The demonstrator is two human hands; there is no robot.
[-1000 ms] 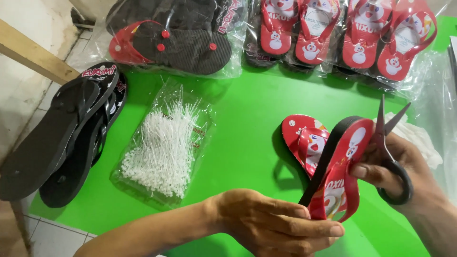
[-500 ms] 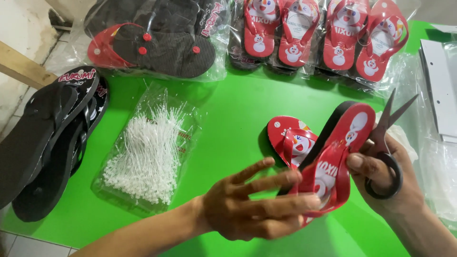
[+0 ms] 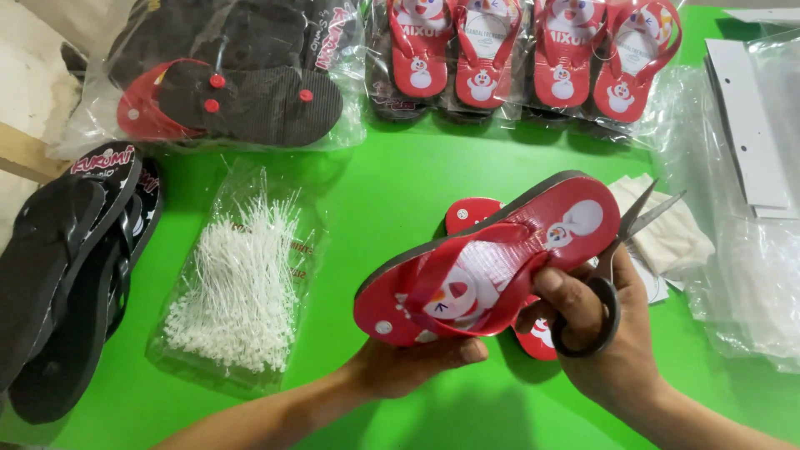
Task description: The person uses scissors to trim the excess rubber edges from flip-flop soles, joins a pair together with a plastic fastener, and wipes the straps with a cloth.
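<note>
Person holds a red flip-flop [image 3: 492, 258] w/ snowman print above the green surface [image 3: 400, 200], near its front edge, sole tilted toward the camera. Left hand [image 3: 408, 367] cups the heel end from below, fingers curled under it. Right hand [image 3: 600, 333] pinches the toe end w/ thumb on the strap, and also has fingers thru the handles of scissors [image 3: 612, 258], blades apart and pointing up-right. A 2nd red flip-flop [image 3: 471, 212] lies on the surface right behind, partly hidden, so the pair isn't joined or bagged yet. Bag of white plastic tag pins [image 3: 237, 283] sits unopened-looking toward the left. Along the back edge, bagged red pairs [image 3: 533, 58] look finished. Black flip-flops [image 3: 71, 275] at the left edge aren't bagged.
</note>
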